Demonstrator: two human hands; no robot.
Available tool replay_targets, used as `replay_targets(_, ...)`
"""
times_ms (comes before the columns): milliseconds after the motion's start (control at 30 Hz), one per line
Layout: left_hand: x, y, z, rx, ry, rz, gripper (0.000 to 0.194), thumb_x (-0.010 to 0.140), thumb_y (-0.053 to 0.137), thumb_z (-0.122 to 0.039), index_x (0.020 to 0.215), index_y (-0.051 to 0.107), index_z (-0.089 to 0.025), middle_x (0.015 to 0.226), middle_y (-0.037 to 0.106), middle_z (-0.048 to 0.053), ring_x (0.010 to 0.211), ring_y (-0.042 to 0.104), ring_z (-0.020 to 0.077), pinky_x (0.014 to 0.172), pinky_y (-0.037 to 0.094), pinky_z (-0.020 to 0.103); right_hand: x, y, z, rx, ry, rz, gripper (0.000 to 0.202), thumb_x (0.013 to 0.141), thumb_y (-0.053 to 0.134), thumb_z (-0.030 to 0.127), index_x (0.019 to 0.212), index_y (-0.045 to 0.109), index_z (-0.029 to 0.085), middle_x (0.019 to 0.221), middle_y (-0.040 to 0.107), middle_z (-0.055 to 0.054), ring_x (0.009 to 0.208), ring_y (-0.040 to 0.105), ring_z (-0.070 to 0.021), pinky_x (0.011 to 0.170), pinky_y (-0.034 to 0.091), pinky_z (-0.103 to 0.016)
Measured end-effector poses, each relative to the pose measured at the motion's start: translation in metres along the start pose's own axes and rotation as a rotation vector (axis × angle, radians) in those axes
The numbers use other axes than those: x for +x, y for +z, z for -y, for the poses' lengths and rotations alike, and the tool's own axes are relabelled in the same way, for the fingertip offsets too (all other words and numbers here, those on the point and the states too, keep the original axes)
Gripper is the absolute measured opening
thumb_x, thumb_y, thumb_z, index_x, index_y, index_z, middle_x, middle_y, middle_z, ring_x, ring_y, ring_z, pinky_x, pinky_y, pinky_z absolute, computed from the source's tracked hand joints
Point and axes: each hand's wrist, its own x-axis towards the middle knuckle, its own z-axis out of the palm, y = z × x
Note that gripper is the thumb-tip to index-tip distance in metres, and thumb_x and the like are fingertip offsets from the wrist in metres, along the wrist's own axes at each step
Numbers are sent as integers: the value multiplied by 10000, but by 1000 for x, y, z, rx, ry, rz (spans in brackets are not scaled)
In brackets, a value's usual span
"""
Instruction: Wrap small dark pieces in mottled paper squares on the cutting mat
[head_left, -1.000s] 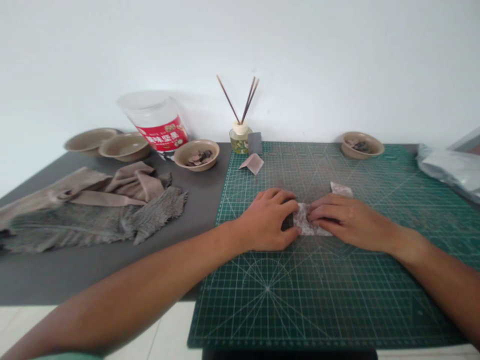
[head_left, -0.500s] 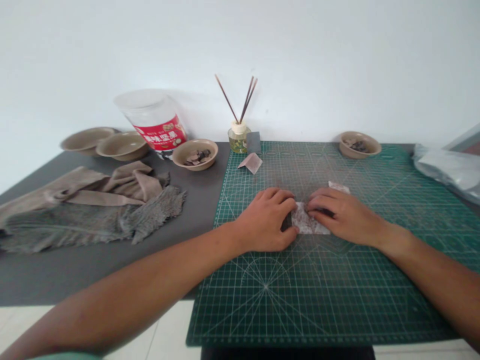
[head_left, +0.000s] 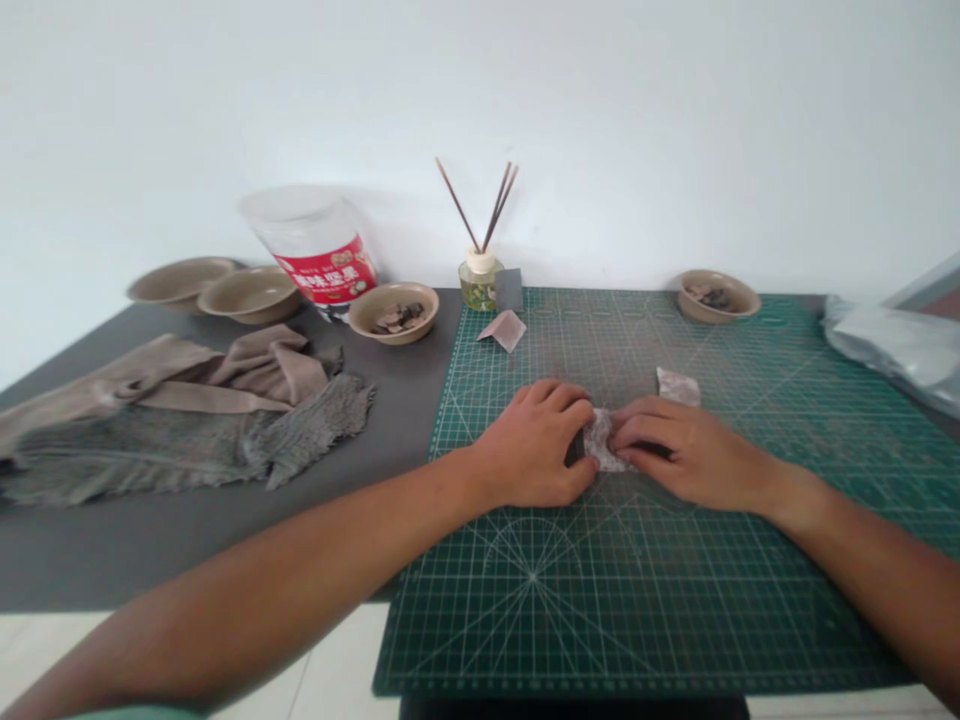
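Looks mid-work, unfinished: my left hand (head_left: 534,445), part-spread, steadies speckled piece (head_left: 601,438); my right hand (head_left: 694,455), fingers narrowed, works it; grip unclear.

Light was soft, fairly bright, direction unclear. White wall (head_left: 615,130) looked washed out, faint shadow right of clear jar (head_left: 300,235). Milky sheen hazed far half of green mat (head_left: 675,590). Fine detail was blurry; wide-angle stretch skewed edges, plastic bag (head_left: 892,340) smeary.
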Motion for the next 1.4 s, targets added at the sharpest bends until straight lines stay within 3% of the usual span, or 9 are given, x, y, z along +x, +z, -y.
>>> replay_targets(267,0,-1,-1,9,1,-4,394,861,634,-413,1175,586,-179,1392,585,105,1310,496,324,1128,418,507,20,-4,1,-37,45,61,120,986,570,180,945,680,205,985,697,-62,943,649,-235,866,511,-416)
replay_targets(367,0,-1,-1,8,-5,2,371,860,636,-420,1139,591,-179,1382,590,104,1304,501,328,1126,422,507,25,-7,1,-45,-5,106,101,962,591,161,909,669,196,924,676,-51,887,634,-229,825,497,-402)
replay_targets(467,0,-1,-1,0,-10,-2,365,868,630,-426,1137,593,-182,1387,591,100,1310,500,327,1129,421,507,23,-6,0,-22,-46,79,108,971,582,168,919,673,193,936,681,-54,894,637,-224,828,493,-389)
replay_targets(633,0,-2,-1,-17,-13,4,417,878,619,-417,1224,587,-187,1415,577,101,1330,489,330,1142,409,522,15,-3,-3,-103,10,-12,117,972,576,172,927,682,190,988,690,-81,923,645,-239,844,496,-404)
replay_targets(800,-1,-3,-1,-27,-16,19,428,861,636,-402,1227,596,-182,1414,577,102,1329,488,330,1135,417,521,11,-1,1,24,-28,36,116,983,568,184,924,666,198,973,676,-65,920,642,-219,834,510,-378)
replay_targets(967,-1,-3,0,-21,-9,17,445,867,629,-403,1252,593,-182,1422,574,112,1335,487,334,1154,399,529,7,-4,-9,-113,23,-32,130,986,569,200,933,688,194,1005,703,-89,947,660,-256,860,513,-427)
replay_targets(1133,-1,-3,0,-35,-9,24,435,857,643,-394,1238,592,-189,1418,573,112,1333,491,329,1147,408,526,2,-4,-3,-11,-14,38,138,997,558,202,971,694,204,1036,703,-78,963,668,-230,865,530,-393)
replay_targets(1300,-2,-3,-1,-27,-21,16,438,854,640,-404,1231,591,-188,1431,550,126,1334,485,336,1138,413,536,2,-3,-1,-84,-7,-26,170,998,549,195,966,716,204,1044,726,-92,967,678,-248,869,536,-423)
replay_targets(1400,-2,-4,-2,-28,-19,21,397,840,644,-405,1169,602,-188,1425,546,129,1321,494,342,1128,422,539,2,-4,-1,-46,-35,4,155,992,566,204,975,719,213,1052,733,-89,966,686,-241,869,546,-420)
